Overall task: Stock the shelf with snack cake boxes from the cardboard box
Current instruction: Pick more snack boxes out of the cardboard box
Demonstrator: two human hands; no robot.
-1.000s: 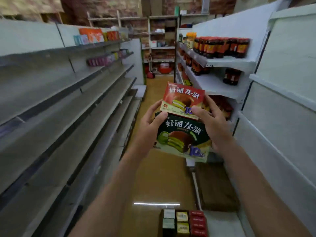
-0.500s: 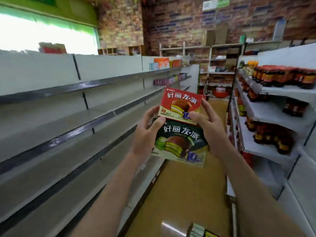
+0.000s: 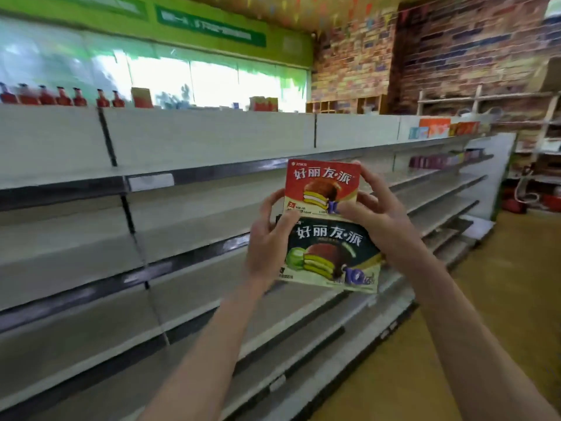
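Head: hands (image 3: 267,238) clasp boxes (image 3: 329,253).

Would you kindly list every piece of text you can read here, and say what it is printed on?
"好丽友·派": red snack cake box, top.
"好丽友·派": dark green snack cake box, top.
"10": dark green box, lower right corner.
Small print on both boxes: too blurred.
Green banner above the windows: white lettering, blurred, unreadable.
Shelf-edge tag: unreadable.

Both hands up front: the left hand (image 3: 267,238) and right hand (image 3: 379,220) clamp a red snack cake box (image 3: 321,186) above a dark green snack cake box (image 3: 331,253), facing long bare grey shelves (image 3: 188,214), bottles (image 3: 60,95) lining the top.
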